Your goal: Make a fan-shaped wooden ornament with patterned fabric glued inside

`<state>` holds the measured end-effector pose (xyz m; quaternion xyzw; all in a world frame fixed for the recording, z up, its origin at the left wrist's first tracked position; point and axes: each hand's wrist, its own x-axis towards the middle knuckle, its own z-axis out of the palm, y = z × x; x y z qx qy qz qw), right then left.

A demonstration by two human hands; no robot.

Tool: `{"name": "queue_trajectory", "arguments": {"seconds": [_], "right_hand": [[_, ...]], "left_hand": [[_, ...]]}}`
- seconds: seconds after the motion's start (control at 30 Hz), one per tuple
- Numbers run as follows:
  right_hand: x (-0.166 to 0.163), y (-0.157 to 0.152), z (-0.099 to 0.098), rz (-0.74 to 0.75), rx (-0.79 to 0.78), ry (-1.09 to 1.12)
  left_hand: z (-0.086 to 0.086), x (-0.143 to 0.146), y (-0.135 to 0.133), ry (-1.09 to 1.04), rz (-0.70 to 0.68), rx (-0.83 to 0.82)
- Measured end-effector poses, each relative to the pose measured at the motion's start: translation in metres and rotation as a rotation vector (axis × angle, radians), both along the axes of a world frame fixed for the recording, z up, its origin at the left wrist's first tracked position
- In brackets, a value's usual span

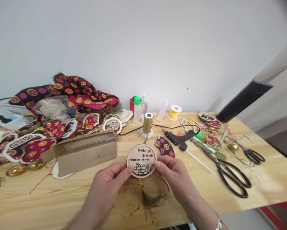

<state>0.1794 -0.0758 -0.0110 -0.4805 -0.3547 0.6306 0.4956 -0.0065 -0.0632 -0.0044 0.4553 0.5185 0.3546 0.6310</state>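
A round wooden ornament [141,159] with black characters and a cut-out flower is held just above the table between both hands. My left hand [111,182] pinches its lower left rim with thumb and fingers. My right hand [175,174] grips its right rim. A green tassel [150,199] hangs from the ornament's bottom on a yellow cord and lies on the wood. A green cord at its top runs toward the olive thread spool [148,123] behind it.
A cardboard box [86,151] lies left of the hands. Patterned fabric [69,91] and ornaments pile at the far left. A black glue gun [179,139], large black scissors [229,174], smaller scissors [253,155], yellow spool [174,112] and bottles [139,110] lie right and behind.
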Motion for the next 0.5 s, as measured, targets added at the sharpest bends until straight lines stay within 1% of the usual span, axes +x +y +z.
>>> {"name": "queue_trajectory", "arguments": {"seconds": [0.13,0.2,0.23,0.27,0.3,0.37,0.43,0.47,0.5], "right_hand": [[-0.003,-0.003,-0.001,-0.021,-0.005,0.005],[-0.003,-0.005,-0.001,-0.049,0.049,-0.084],[-0.003,-0.006,-0.002,-0.072,0.102,-0.175],[-0.002,-0.007,-0.002,-0.107,0.187,-0.304],[-0.002,-0.008,-0.002,-0.15,0.303,-0.463],[-0.002,-0.01,-0.003,-0.242,0.597,-0.822],[-0.003,-0.012,-0.005,-0.275,0.88,-1.144],[-0.004,-0.014,-0.006,-0.261,0.981,-1.273],[-0.005,-0.016,-0.007,-0.231,1.051,-1.379]], "left_hand": [[0.0,0.001,-0.001,-0.054,0.004,-0.022],[-0.001,0.001,-0.001,-0.116,0.011,-0.03],[-0.001,0.0,-0.001,-0.14,0.035,-0.035],[-0.001,0.0,-0.001,-0.15,0.074,-0.044],[0.0,0.0,-0.001,-0.148,0.12,-0.061],[0.001,-0.001,-0.003,-0.138,0.189,-0.113],[0.003,0.0,-0.005,-0.167,0.169,-0.157],[0.004,0.0,-0.006,-0.199,0.132,-0.162],[0.004,0.001,-0.007,-0.23,0.096,-0.158]]}}
